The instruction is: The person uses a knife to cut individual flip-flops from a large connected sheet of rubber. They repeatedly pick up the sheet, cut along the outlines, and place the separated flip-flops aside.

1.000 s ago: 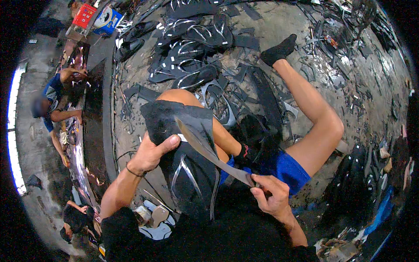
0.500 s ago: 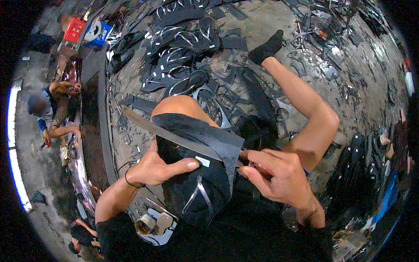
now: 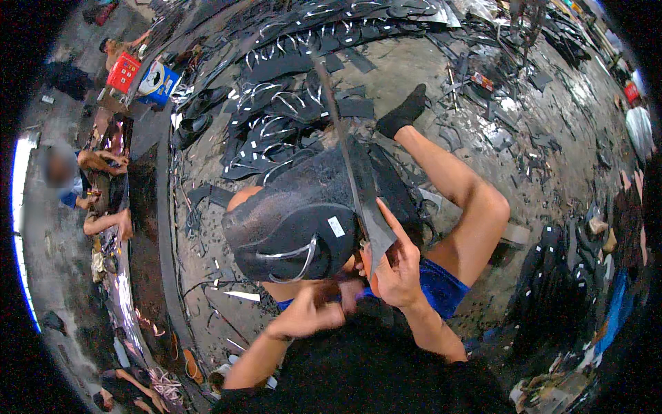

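Note:
A black flip-flop [image 3: 314, 231] with a silver strap and a white label rests across my lap, on a dark rubber pad [image 3: 296, 181] over my knee. My right hand [image 3: 398, 272] grips a long-bladed knife [image 3: 341, 124] just right of the flip-flop. The blade points up and away, and a grey-black rubber piece [image 3: 381, 238] lies along it under my stretched index finger. Near the flip-flop's near end, close to my body, my left hand [image 3: 314, 310] is smeared by motion. Its fingers are too blurred to read.
Beyond my knee lie several silver-strapped flip-flops [image 3: 269, 131] among rubber scraps. More dark soles [image 3: 552, 276] are heaped at the right. A long dark ledge [image 3: 148, 200] runs along the left, with a blue box [image 3: 158, 83] and a seated person [image 3: 83, 183] past it.
The knife has swung from lying across the flip-flop to pointing away at its right side. The flip-flop has turned on my lap. My left hand has left its edge and moved toward my body.

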